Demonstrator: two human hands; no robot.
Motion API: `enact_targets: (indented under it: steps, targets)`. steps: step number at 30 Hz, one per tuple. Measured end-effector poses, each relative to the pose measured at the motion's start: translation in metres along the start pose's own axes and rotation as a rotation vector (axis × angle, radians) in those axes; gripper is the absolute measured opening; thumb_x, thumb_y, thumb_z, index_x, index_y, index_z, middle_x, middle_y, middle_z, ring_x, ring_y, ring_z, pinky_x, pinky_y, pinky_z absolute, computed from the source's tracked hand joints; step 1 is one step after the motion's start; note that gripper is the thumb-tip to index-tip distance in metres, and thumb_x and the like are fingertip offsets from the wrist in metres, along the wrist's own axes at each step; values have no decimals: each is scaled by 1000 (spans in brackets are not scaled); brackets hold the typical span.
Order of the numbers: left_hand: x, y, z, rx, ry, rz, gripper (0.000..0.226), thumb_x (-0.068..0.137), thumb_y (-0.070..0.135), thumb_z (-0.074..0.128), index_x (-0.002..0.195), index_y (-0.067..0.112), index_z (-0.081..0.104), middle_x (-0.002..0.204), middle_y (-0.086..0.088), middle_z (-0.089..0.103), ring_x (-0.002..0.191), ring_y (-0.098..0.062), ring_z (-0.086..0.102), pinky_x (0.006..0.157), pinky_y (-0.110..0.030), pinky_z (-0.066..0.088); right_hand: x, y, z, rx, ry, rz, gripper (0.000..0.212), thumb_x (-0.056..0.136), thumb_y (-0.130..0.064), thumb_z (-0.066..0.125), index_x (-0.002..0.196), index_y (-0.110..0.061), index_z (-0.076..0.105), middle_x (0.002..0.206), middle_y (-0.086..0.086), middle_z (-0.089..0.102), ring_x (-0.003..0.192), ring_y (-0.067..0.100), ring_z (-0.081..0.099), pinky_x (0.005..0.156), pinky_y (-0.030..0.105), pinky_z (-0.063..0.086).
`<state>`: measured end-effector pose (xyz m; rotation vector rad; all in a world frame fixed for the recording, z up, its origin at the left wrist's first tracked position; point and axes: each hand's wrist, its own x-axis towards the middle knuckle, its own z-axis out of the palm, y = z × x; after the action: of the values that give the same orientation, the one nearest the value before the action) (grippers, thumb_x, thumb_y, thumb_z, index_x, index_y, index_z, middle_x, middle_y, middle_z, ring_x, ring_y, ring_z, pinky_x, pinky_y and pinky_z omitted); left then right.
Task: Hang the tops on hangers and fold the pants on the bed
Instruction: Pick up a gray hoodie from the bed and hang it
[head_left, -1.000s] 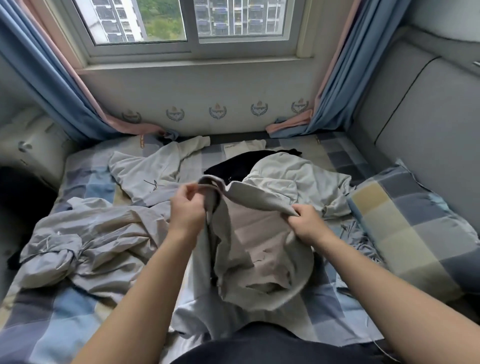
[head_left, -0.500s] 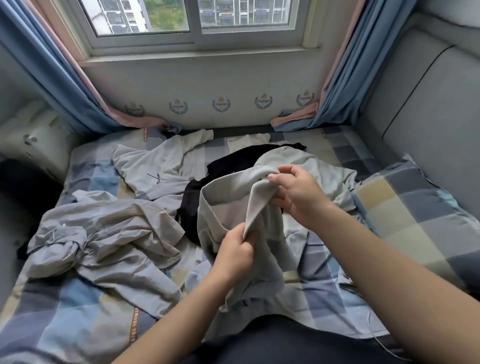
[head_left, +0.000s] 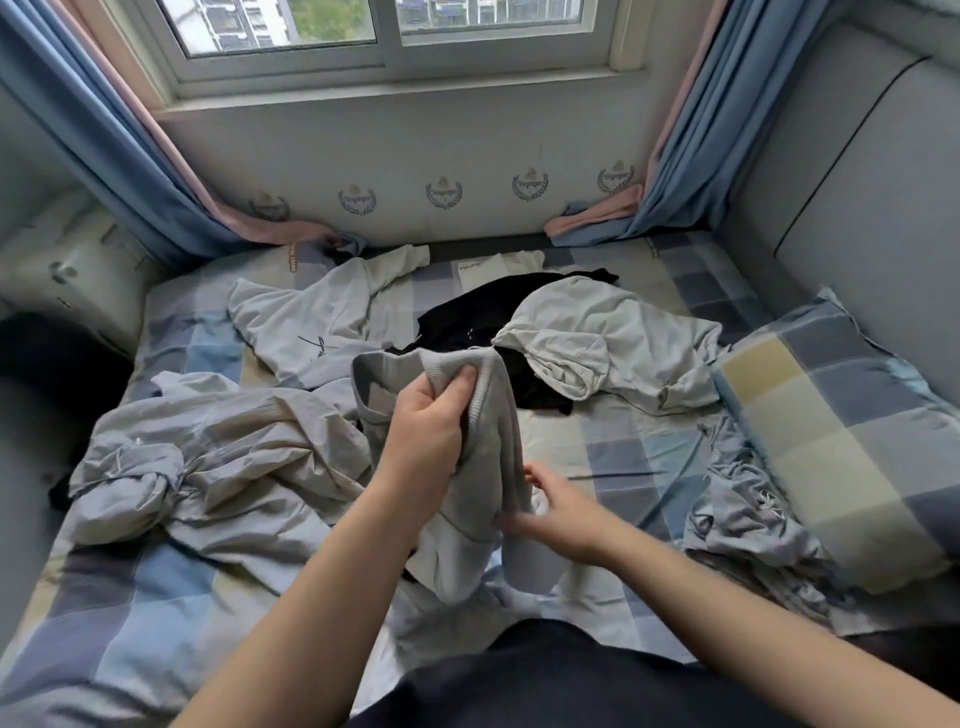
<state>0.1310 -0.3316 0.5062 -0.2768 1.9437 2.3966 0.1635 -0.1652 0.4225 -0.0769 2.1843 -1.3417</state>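
Far left: blue curtain (head_left: 104, 156), hanging to the head of the bed beside a window (head_left: 389, 31). Left on the bed: crumpled beige-grey garment (head_left: 218, 457), heaped in loose folds on the checked sheet. Behind it, toward the window wall: pale top (head_left: 311, 322) with a dark script mark, lying spread and creased, one sleeve stretched out to the right. Centre: left hand (head_left: 431, 431), raised over the bed, its grip closed in a fist round the bunched ribbed edge of the grey garment (head_left: 488, 415). The grey garment hangs from that fist, its lower part trailing to the sheet in front of the person. Behind it: black garment (head_left: 478, 317), flat on the bed, partly covered on its right side. Just right of centre and lower: right hand (head_left: 556, 509), its grip pinching a lower fold of the grey garment between thumb and fingers. Right of centre, further back: light grey top (head_left: 613, 338), rumpled, lying over the edge of the black garment. Bed (head_left: 649, 431): blue, grey and cream checked sheet, bare in patches between the clothes. Right: blue-grey garment (head_left: 743, 509), crumpled against a checked pillow (head_left: 841, 426). Far right: grey padded panel (head_left: 857, 182), upright behind the pillow, with a second blue curtain (head_left: 691, 145) at its left.
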Motion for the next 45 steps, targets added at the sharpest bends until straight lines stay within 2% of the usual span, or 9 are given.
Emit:
enact_targets:
  steps: [5, 10, 16, 20, 26, 32, 38, 42, 45]
  targets:
    - [-1, 20, -5, -51, -15, -20, 20, 102, 18, 56, 95, 12, 74, 84, -6, 74, 82, -18, 71, 72, -31, 57, 18, 19, 13, -170, 86, 74, 41, 93, -42, 65, 131, -30, 56, 128, -6, 64, 120, 16, 57, 91, 33, 47]
    - [1, 28, -13, -72, -15, -28, 21, 102, 23, 58, 99, 11, 75, 89, -9, 74, 85, -21, 71, 77, -35, 59, 26, 20, 6, -164, 183, -42, 22, 100, -10, 53, 112, -11, 72, 104, 6, 75, 102, 22, 67, 91, 43, 50]
    - [17, 22, -45, 381, 50, -87, 35, 93, 33, 71, 120, 11, 66, 113, -4, 72, 107, -20, 69, 86, -32, 56, 21, -6, -21, 67, 371, -135, 20, 104, -10, 50, 94, 0, 64, 88, 5, 66, 84, 21, 59, 82, 42, 45]
    - [11, -2, -49, 648, -79, -159, 86, 73, 49, 82, 145, 18, 47, 144, -3, 53, 130, -21, 54, 109, -42, 45, 13, -42, -32, 282, 361, -195, 30, 105, -12, 49, 97, 17, 52, 84, 12, 52, 80, 23, 46, 73, 43, 40]
    - [-28, -51, -7, 637, -309, -72, 90, 58, 58, 83, 134, 30, 45, 132, 11, 54, 117, 8, 53, 97, -19, 46, 5, -98, -44, 456, 424, -211, 27, 104, -13, 51, 85, 6, 55, 77, 17, 52, 75, 30, 49, 65, 43, 44]
    - [-49, -78, 27, 779, -37, -77, 137, 58, 77, 71, 156, 36, -16, 165, 13, -9, 152, -8, 6, 122, -40, 19, -2, -125, -53, 774, 371, -175, 20, 105, -12, 48, 91, -7, 62, 83, 15, 71, 75, 26, 72, 68, 41, 61]
    - [-48, -71, 40, 818, 271, 298, 98, 70, 65, 72, 146, 28, 23, 153, 5, 26, 137, -25, 33, 105, -44, 30, -9, -132, -50, 902, 373, -223, 19, 104, -9, 50, 91, -5, 63, 76, 11, 74, 71, 20, 74, 59, 30, 58]
    - [-34, -77, 29, 891, 267, 179, 34, 86, 47, 70, 97, 25, 48, 122, 4, 45, 108, -25, 48, 88, -38, 35, -11, -131, -51, 905, 386, -252, 17, 103, -9, 52, 93, -4, 65, 80, 13, 75, 75, 21, 74, 62, 30, 59]
    - [-28, -80, 12, 705, 149, 104, 23, 96, 19, 58, 78, 19, 45, 83, 11, 57, 79, -22, 56, 72, -40, 42, -10, -130, -54, 865, 396, -255, 21, 103, -10, 52, 89, -6, 67, 78, 11, 75, 75, 21, 74, 63, 30, 59]
